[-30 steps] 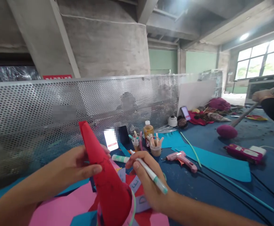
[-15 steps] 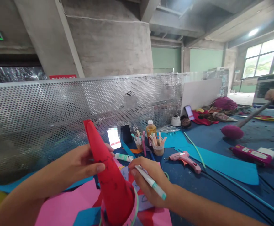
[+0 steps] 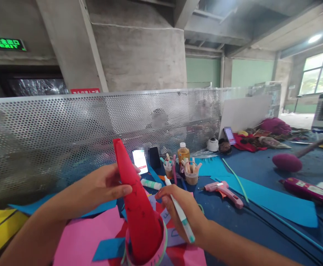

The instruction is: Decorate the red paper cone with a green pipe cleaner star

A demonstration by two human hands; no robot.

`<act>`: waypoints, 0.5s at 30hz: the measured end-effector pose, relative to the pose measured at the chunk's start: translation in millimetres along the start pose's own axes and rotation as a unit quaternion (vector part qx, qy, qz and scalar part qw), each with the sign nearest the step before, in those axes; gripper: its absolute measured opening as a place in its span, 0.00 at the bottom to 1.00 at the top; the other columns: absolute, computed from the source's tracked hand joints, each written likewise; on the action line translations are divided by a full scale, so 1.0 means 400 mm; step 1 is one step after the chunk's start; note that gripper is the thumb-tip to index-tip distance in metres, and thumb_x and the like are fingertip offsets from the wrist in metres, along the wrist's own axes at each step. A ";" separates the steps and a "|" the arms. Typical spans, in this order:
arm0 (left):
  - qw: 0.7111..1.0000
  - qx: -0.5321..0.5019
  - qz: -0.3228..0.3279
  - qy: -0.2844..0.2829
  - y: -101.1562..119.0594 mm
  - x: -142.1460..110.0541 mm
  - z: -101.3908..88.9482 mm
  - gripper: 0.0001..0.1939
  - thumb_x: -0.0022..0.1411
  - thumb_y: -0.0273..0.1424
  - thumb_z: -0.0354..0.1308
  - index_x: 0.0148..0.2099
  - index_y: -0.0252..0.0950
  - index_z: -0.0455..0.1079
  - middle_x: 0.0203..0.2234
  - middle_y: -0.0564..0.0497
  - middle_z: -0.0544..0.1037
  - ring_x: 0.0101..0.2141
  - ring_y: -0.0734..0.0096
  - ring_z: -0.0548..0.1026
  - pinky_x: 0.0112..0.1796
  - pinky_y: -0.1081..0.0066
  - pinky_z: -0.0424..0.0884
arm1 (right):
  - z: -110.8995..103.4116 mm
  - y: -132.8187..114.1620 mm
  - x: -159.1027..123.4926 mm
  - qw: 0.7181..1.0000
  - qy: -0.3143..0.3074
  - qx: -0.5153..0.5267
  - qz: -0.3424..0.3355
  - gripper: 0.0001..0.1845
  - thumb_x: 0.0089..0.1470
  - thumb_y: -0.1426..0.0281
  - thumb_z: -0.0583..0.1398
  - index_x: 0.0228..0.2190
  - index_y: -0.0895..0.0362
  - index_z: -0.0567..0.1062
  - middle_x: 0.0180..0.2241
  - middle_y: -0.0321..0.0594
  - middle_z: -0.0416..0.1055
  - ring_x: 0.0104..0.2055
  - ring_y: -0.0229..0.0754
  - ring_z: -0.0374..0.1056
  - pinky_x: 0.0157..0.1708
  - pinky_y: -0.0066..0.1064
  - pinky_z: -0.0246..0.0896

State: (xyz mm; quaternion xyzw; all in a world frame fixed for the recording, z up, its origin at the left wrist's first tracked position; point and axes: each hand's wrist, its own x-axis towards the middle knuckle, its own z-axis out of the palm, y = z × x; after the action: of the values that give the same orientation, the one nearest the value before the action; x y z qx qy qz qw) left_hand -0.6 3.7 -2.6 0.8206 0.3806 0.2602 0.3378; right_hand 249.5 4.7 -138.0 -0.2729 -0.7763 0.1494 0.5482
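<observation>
My left hand (image 3: 114, 184) is closed around the upper part of a red paper cone (image 3: 140, 218), its thumb lying across the near side. Dark drawn marks run over the cone's middle, and it leans slightly left. Its wide base sits inside a pink paper ring (image 3: 161, 256) edged in pale green, with letters on it. Just right of the cone, my right hand (image 3: 186, 210) grips a white marker pen (image 3: 180, 212) with a teal end. The marker's upper end shows beyond the fingers, apart from the cone.
Pink sheets (image 3: 86, 236) lie under the cone. Beyond stand a glue stick (image 3: 151, 184), two cups of clips and sticks (image 3: 191, 173), a bottle (image 3: 183, 153) and phones (image 3: 139, 161). A pink glue gun (image 3: 225, 192) and blue sheets (image 3: 283, 201) lie right. A perforated metal screen (image 3: 131, 122) borders the table.
The view has turned left, so the scene sits further right. The marker's upper end now shows above my right fingers. My left hand keeps its hold on the cone.
</observation>
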 end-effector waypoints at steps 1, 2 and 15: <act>1.000 0.000 0.000 0.006 0.001 0.001 0.002 0.16 0.64 0.41 0.63 0.50 0.39 0.75 0.44 0.47 0.81 0.43 0.58 0.79 0.43 0.64 0.76 | -0.001 -0.002 0.002 1.000 0.001 -0.007 -0.002 0.09 0.66 0.70 0.54 0.43 0.53 0.73 0.35 0.37 0.77 0.33 0.38 0.73 0.36 0.29 0.67; 1.000 0.001 0.001 0.012 0.003 0.002 0.005 0.16 0.63 0.40 0.64 0.51 0.39 0.75 0.44 0.47 0.81 0.42 0.59 0.79 0.42 0.65 0.76 | -0.002 -0.004 0.005 1.000 0.003 -0.015 -0.005 0.08 0.64 0.71 0.55 0.42 0.53 0.73 0.34 0.36 0.76 0.32 0.38 0.72 0.35 0.29 0.66; 0.995 -0.009 0.009 0.099 0.004 0.004 0.023 0.18 0.61 0.42 0.65 0.52 0.42 0.75 0.45 0.45 0.81 0.44 0.52 0.80 0.39 0.62 0.79 | 0.011 0.000 -0.001 0.989 0.055 0.085 0.104 0.09 0.48 0.77 0.57 0.33 0.53 0.67 0.27 0.32 0.68 0.21 0.33 0.57 0.18 0.23 0.50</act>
State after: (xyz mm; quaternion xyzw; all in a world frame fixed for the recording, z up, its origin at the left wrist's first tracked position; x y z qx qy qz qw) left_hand 7.3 0.9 -7.0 0.7910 0.4023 0.3470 0.3035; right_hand 245.5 4.6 -140.0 -0.3125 -0.6967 0.2555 0.5930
